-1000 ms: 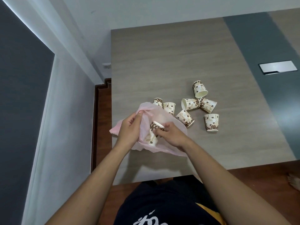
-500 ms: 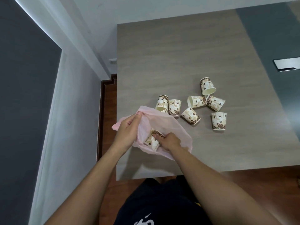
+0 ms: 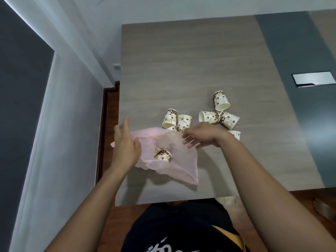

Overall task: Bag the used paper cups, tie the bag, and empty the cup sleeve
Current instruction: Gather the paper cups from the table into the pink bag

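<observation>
A thin pink plastic bag (image 3: 174, 166) lies open on the wooden table (image 3: 181, 70) near its front left corner. One brown-and-cream paper cup (image 3: 163, 155) lies on its side inside it. My left hand (image 3: 125, 142) grips the bag's left rim. My right hand (image 3: 201, 135) is outside the bag at its upper right rim, with fingers spread and no cup in it. Several loose cups lie beyond: a pair (image 3: 177, 120) just behind the bag, two lying bottom to bottom (image 3: 218, 117), one (image 3: 221, 100) farther back, and one (image 3: 236, 134) partly hidden by my right wrist.
A metal cover plate (image 3: 313, 79) is set into the dark grey strip of the table at the right. The table's left edge borders a gap beside the white wall (image 3: 60, 142). A bare foot (image 3: 324, 210) shows on the floor at the lower right.
My right hand has let go of the cup inside the bag and come out, rising to the bag's upper right rim. The left hand keeps its hold on the bag.
</observation>
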`<state>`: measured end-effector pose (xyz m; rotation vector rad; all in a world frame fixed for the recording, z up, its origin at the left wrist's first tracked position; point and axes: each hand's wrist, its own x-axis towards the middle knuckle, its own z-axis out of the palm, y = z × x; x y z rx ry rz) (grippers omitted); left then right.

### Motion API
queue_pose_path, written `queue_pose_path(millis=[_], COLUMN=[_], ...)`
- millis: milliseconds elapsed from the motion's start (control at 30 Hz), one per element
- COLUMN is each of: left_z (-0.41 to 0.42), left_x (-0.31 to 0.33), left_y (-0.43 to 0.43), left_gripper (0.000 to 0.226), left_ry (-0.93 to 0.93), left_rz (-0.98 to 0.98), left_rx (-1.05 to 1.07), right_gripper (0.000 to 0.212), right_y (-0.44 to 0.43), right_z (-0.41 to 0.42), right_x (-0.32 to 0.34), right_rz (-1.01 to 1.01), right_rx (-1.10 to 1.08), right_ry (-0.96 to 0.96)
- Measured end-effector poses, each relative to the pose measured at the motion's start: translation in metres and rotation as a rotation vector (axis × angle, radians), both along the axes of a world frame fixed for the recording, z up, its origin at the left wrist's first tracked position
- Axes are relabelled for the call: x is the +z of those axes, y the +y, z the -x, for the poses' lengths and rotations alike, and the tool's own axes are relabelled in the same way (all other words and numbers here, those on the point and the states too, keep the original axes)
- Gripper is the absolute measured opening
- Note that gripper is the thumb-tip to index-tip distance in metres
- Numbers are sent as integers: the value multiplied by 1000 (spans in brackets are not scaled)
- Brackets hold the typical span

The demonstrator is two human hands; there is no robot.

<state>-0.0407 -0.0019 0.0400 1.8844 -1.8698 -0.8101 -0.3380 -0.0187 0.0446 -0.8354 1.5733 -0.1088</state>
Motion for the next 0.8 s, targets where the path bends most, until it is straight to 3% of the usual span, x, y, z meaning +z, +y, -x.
queue_pose_path(millis=[100,167,233,333,433,500,633,700,800], left_z=[12,19,21,27,32,33,42,47,49], left_x=[-3,-5,-8,-4,0,-5,-16,-22,-29], left_y=[1,1,0,4,12,20,35,37,33], left_gripper=[77,70,60,43,36,38,97,109,103], left_ry=[-210,-292,-347,-340,-323,-324,-410,-398,-314], left_rz=[124,34,-68,-182,-147,-147,-291,-362,-397], left_rx=[-274,-398,-462,-290,-59,12,29,0,-18], right_gripper=[33,35,52,74,82,81,75,56,44], right_y=[-16,-21,-18,-12,-3,2,7,7,15], right_z=[33,46,50,56,56,55,58,62,58], right_x=[-24,-51,-75,-113,-130,-132,-133,-117,-70], right_rz=[77,117,124,127,123,141,184,178,133], right_rx=[-79,49,128,176,184,139,22,-73,-128], right_ry=[221,460,583,612,635,611,505,342,-49])
